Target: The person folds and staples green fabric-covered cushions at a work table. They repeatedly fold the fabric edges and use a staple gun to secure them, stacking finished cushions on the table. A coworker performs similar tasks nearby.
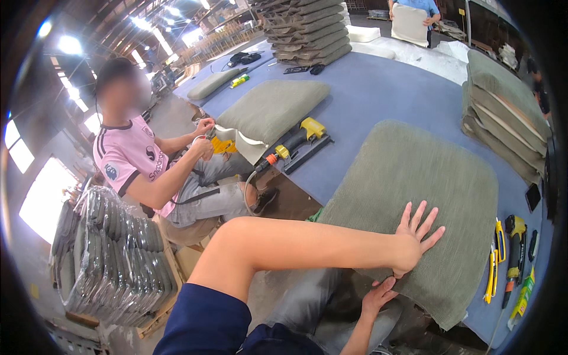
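Note:
A grey-green fabric-covered seat cushion [426,171] lies in front of me on the blue-topped table, its near corner past the table's edge. My left hand [417,236] presses flat on it, fingers spread. Just below that wrist, my right hand [378,296] has its fingers closed at the cushion's near edge, seemingly pinching the fabric there; the fingertips are partly hidden. Right of the cushion lie a yellow-handled cutting tool [491,275], a yellow-and-black nail gun [515,254] and a green-and-yellow packet [523,297].
On the left, a seated co-worker [142,154] handles the edge of another cushion [272,109], beside a second nail gun [296,145]. Cushion covers are stacked [307,32] at the back; more cushions [503,112] pile up at right. Plastic-wrapped cushions [112,260] stand lower left. Another person [414,18] stands far back.

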`<state>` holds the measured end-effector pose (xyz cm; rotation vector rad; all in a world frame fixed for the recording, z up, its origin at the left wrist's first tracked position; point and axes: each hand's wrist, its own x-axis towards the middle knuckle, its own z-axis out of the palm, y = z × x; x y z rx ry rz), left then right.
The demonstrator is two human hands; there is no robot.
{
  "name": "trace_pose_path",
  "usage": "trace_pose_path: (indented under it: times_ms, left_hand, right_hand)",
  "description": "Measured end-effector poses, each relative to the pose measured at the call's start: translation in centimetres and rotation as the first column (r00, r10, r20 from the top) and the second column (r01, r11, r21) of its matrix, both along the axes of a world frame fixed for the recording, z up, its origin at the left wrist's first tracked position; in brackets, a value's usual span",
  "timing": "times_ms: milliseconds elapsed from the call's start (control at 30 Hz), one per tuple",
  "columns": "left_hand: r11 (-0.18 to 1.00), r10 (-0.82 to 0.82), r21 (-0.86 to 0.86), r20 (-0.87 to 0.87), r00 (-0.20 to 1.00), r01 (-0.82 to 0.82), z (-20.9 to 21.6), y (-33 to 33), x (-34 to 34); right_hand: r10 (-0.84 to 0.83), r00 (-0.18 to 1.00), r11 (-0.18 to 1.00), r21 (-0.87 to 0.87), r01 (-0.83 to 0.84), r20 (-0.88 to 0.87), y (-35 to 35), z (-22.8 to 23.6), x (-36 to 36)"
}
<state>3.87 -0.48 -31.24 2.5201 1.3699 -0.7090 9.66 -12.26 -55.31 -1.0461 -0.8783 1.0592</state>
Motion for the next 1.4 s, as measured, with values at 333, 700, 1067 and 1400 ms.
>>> trace_pose_path:
  times_ms: [333,700,1067,1400]
  left_hand:
    - [0.872,-0.181,0.488,0.246,0.952,0.04,-4.5,-4.2,-1.2]
    - [0.68,-0.359,0.692,0.024,0.933,0.244,-3.7,-5.5,-2.2]
    - [0.665,-0.418,0.714,0.11,0.902,0.221,-3.8,-5.7,-2.3]
    - [0.689,-0.396,0.709,0.191,0.898,0.153,-4.2,-6.4,-3.9]
  right_hand:
    - [0.014,0.947,0.995,0.087,-0.045,0.322,-0.1,-5.9,0.1]
    - [-0.267,0.824,0.817,0.571,-0.082,0.5,-2.3,14.9,15.4]
    - [-0.165,-0.033,0.903,0.165,0.396,0.986,10.9,16.3,31.4]
    - [-0.277,-0.078,0.885,0.285,0.367,0.958,17.9,15.9,34.0]
